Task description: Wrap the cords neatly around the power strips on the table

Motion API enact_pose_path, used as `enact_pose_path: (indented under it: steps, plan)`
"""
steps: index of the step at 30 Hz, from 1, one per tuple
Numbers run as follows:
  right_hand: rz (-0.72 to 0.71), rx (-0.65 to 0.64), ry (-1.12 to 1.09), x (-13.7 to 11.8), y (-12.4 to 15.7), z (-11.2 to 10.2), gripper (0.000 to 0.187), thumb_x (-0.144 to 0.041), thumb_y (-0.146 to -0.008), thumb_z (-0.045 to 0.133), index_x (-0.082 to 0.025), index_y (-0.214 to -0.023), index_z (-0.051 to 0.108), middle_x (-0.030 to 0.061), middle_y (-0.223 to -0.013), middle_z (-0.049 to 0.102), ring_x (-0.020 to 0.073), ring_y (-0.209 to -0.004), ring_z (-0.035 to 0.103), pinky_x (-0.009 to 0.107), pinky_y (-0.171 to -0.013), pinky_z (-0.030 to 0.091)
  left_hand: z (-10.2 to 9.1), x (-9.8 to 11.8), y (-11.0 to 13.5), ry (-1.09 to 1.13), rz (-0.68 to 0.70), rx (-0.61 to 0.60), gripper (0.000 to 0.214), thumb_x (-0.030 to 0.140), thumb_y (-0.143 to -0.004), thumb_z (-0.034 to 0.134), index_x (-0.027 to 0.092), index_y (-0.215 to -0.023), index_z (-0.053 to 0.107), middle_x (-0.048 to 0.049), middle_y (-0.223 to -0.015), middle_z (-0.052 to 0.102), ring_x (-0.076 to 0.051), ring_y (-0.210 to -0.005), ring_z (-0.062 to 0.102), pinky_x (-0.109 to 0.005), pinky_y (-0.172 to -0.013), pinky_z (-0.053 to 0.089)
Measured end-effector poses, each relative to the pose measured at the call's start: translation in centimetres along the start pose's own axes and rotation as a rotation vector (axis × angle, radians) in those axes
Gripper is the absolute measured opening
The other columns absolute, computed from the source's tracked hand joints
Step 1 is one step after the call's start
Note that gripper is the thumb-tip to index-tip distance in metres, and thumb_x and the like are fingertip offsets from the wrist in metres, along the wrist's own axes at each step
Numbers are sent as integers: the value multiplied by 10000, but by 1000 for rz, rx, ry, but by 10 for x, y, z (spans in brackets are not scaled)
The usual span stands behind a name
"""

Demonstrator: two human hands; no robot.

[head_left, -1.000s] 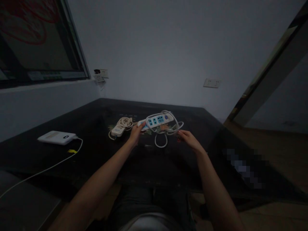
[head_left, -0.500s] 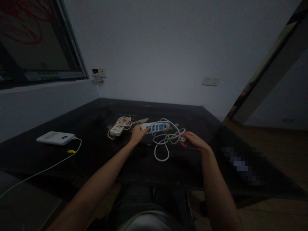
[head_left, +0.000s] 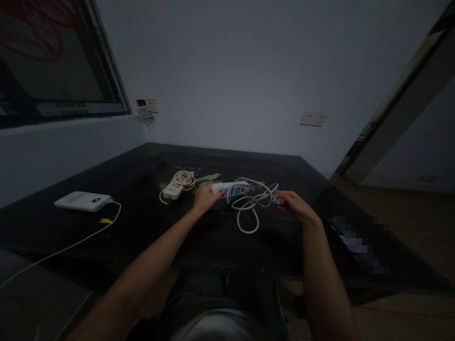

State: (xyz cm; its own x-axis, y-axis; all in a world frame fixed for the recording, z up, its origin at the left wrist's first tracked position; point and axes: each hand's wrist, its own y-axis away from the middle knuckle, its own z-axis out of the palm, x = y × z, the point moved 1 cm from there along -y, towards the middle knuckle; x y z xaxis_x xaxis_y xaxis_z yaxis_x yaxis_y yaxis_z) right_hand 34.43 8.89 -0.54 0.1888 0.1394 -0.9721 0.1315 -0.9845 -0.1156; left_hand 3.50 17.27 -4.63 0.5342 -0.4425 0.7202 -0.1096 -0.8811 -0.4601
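A white power strip (head_left: pixel 231 188) with blue sockets lies on the dark glass table (head_left: pixel 117 175). My left hand (head_left: pixel 204 197) grips its left end, fingers wrapped round it. Its white cord (head_left: pixel 249 210) loops loosely on the table between my hands, one loop hanging toward me. My right hand (head_left: pixel 295 203) is closed on the cord's far end, where the plug (head_left: pixel 277 200) shows at my fingertips. Both forearms stretch out over the table edge.
A second, cream power strip (head_left: pixel 176 187) with its cord coiled lies left of my left hand. A white power bank (head_left: pixel 83 201) with a white cable (head_left: pixel 71 246) sits at the far left. Wall sockets (head_left: pixel 313 118) are on the back wall; a window (head_left: pixel 53 61) is upper left.
The power strip has come down from a raised tilt to lie flat on the table. My right hand has moved right and slightly forward with the cord end, stretching the loops.
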Motion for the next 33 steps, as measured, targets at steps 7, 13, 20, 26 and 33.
enact_pose_path:
  steps: [7, 13, 20, 26, 33]
  plan:
    - [-117, 3, -148, -20, -1, 11, 440, -591, -748, 618, -162, -655, 601, -10, -487, 496, 87, -398, 397, 219, -379, 332, -1, 7, 4, 2, 73, -72, 327, 439, -702, 692, 178, -895, 725, -97, -884, 715, -256, -846, 636, -334, -790, 452]
    - [-191, 295, -306, -63, -49, 18, 228, -423, -883, 499, -215, -816, 564, 5, -688, 618, 100, -516, 519, 186, -435, 403, -1, 14, 5, 147, 124, -203, 296, 421, -632, 742, 176, -798, 728, -86, -810, 706, -251, -777, 629, -332, -750, 461]
    - [-190, 410, -335, -57, -80, 18, 324, -503, -857, 540, -195, -756, 534, 5, -610, 592, 105, -517, 554, 204, -496, 472, -3, 26, 12, 376, 111, -394, 285, 371, -615, 745, 156, -803, 740, -73, -774, 714, -232, -724, 631, -316, -693, 481]
    - [-97, 418, -248, -4, -67, 18, 401, -590, -773, 592, -193, -724, 562, 25, -576, 595, 138, -507, 553, 253, -497, 479, -3, 26, 11, 576, -6, -439, 352, 421, -553, 762, 131, -752, 731, -85, -730, 705, -220, -658, 623, -299, -613, 477]
    - [5, 367, -62, 31, -60, 26, 397, -550, -692, 664, -162, -631, 603, 16, -516, 600, 146, -477, 547, 249, -448, 424, -3, 17, 3, 793, -177, -147, 534, 568, -610, 658, 134, -920, 676, -103, -873, 708, -245, -812, 650, -333, -709, 506]
